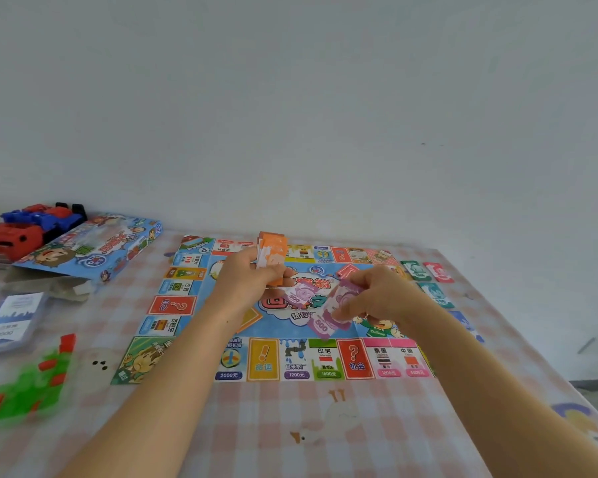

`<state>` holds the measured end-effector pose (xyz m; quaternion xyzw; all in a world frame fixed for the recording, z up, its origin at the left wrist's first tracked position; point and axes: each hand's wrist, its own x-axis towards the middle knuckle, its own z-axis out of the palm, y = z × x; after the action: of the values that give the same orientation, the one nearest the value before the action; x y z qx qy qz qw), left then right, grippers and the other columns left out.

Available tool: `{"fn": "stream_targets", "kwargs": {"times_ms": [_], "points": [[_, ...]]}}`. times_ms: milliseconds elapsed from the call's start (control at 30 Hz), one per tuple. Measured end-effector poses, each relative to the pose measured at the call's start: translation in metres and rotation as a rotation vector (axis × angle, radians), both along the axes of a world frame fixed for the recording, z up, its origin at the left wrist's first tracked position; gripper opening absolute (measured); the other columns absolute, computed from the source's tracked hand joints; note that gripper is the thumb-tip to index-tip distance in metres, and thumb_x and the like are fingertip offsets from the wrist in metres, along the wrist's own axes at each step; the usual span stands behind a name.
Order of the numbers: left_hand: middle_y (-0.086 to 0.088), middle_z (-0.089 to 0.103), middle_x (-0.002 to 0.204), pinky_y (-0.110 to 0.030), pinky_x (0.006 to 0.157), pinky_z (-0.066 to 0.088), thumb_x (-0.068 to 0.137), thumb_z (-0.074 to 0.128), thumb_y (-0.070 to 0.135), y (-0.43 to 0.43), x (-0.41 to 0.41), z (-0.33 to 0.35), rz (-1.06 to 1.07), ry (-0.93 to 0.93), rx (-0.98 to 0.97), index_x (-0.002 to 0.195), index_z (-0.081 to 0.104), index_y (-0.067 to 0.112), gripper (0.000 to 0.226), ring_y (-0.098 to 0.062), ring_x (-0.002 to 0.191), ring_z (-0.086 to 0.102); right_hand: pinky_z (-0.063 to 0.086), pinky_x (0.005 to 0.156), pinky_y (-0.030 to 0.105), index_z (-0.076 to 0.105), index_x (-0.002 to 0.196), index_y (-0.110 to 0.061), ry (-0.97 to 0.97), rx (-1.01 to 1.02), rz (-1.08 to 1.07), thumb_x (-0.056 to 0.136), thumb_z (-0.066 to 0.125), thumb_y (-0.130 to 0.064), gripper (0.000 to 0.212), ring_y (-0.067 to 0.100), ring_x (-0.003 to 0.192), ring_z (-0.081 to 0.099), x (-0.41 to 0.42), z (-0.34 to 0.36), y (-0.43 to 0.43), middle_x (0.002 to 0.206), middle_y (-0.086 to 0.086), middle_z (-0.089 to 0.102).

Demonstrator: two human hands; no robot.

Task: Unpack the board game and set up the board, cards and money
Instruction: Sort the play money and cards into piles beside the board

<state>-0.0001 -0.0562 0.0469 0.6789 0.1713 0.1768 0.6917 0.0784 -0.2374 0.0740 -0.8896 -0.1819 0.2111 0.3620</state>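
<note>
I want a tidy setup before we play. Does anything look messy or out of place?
The green and red pieces lie loosely scattered left of the board, unsorted. A red and blue toy truck beside the game box looks unrelated to the game. The board itself lies flat.

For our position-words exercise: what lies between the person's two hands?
In the head view, a purple 500 note shows between the left hand, gripping orange notes, and the right hand, pinching more purple notes, over the board.
</note>
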Motion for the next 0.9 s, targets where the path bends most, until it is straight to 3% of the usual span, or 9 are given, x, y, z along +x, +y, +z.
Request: {"fn": "stream_targets", "kwargs": {"times_ms": [100, 233, 333, 467, 600, 633, 733, 800, 900], "points": [[-0.006, 0.072, 0.086, -0.021, 0.054, 0.056, 0.09, 0.058, 0.004, -0.001, -0.001, 0.0, 0.021, 0.003, -0.007, 0.108, 0.061, 0.003, 0.018, -0.011, 0.068, 0.071, 0.048, 0.05, 0.019, 0.066, 0.105, -0.006, -0.02, 0.027, -0.035, 0.072, 0.081, -0.011, 0.037, 0.013, 0.059, 0.055, 0.002, -0.007, 0.012, 0.079, 0.006, 0.065], [-0.007, 0.072, 0.087, -0.02, 0.053, 0.055, 0.09, 0.058, 0.004, -0.002, -0.004, 0.003, 0.043, -0.015, -0.016, 0.105, 0.062, 0.004, 0.016, -0.011, 0.069, 0.071, 0.055, 0.066, 0.026, 0.061, 0.122, -0.01, -0.073, 0.025, -0.061, 0.069, 0.083, -0.015, 0.058, 0.015, 0.063, 0.06, 0.013, -0.016, 0.04, 0.086, 0.005, 0.065], [-0.008, 0.072, 0.087, -0.019, 0.053, 0.055, 0.09, 0.058, 0.004, 0.003, -0.008, 0.006, 0.06, -0.024, -0.016, 0.102, 0.062, 0.006, 0.013, -0.013, 0.072, 0.071, 0.058, 0.08, 0.036, 0.059, 0.116, -0.008, -0.077, -0.091, -0.059, 0.066, 0.085, -0.021, 0.058, 0.021, 0.07, 0.063, 0.02, -0.025, 0.057, 0.087, 0.009, 0.068], [-0.007, 0.072, 0.086, -0.021, 0.059, 0.057, 0.09, 0.059, 0.005, 0.009, -0.01, 0.008, 0.071, -0.017, 0.007, 0.098, 0.064, 0.007, 0.01, -0.015, 0.074, 0.07, 0.057, 0.07, 0.034, 0.043, 0.1, -0.012, -0.032, -0.189, -0.087, 0.063, 0.087, -0.026, 0.059, 0.025, 0.07, 0.057, 0.023, -0.025, 0.067, 0.084, 0.01, 0.059], [-0.007, 0.071, 0.086, -0.02, 0.058, 0.057, 0.091, 0.057, 0.004, 0.011, -0.011, 0.01, 0.056, -0.022, 0.025, 0.098, 0.063, 0.008, 0.01, -0.013, 0.073, 0.07, 0.055, 0.083, 0.036, 0.048, 0.122, -0.004, -0.004, -0.157, -0.133, 0.064, 0.087, -0.025, 0.073, 0.028, 0.1, 0.061, 0.027, -0.025, 0.068, 0.11, 0.01, 0.059], [-0.006, 0.071, 0.086, -0.02, 0.058, 0.057, 0.091, 0.057, 0.004, 0.012, -0.011, 0.011, 0.053, -0.024, 0.028, 0.098, 0.063, 0.008, 0.01, -0.013, 0.073, 0.07, 0.056, 0.083, 0.037, 0.051, 0.123, -0.003, -0.014, -0.129, -0.141, 0.064, 0.087, -0.023, 0.072, 0.027, 0.099, 0.061, 0.028, -0.026, 0.068, 0.109, 0.01, 0.061], [-0.006, 0.071, 0.086, -0.02, 0.059, 0.057, 0.091, 0.057, 0.004, 0.014, -0.011, 0.011, 0.053, -0.026, 0.025, 0.099, 0.062, 0.009, 0.011, -0.013, 0.073, 0.07, 0.054, 0.072, 0.031, 0.059, 0.105, -0.004, -0.031, -0.065, -0.129, 0.067, 0.085, -0.017, 0.048, 0.017, 0.072, 0.056, 0.023, -0.025, 0.068, 0.082, 0.006, 0.059], [-0.006, 0.071, 0.085, -0.02, 0.058, 0.057, 0.091, 0.057, 0.004, 0.014, -0.012, 0.01, 0.046, -0.028, 0.017, 0.098, 0.062, 0.009, 0.01, -0.012, 0.071, 0.07, 0.052, 0.068, 0.029, 0.057, 0.094, -0.01, -0.016, -0.006, -0.126, 0.068, 0.083, -0.011, 0.036, 0.014, 0.064, 0.052, 0.019, -0.022, 0.061, 0.074, 0.003, 0.055], [-0.006, 0.071, 0.083, -0.02, 0.055, 0.056, 0.09, 0.057, 0.003, 0.016, -0.014, 0.009, 0.038, -0.031, -0.005, 0.096, 0.061, 0.008, 0.008, -0.012, 0.068, 0.069, 0.043, 0.047, 0.022, 0.057, 0.104, -0.013, 0.085, 0.118, -0.111, 0.069, 0.08, 0.0, 0.044, 0.012, 0.053, 0.048, 0.019, -0.01, 0.04, 0.067, 0.004, 0.056]]}}
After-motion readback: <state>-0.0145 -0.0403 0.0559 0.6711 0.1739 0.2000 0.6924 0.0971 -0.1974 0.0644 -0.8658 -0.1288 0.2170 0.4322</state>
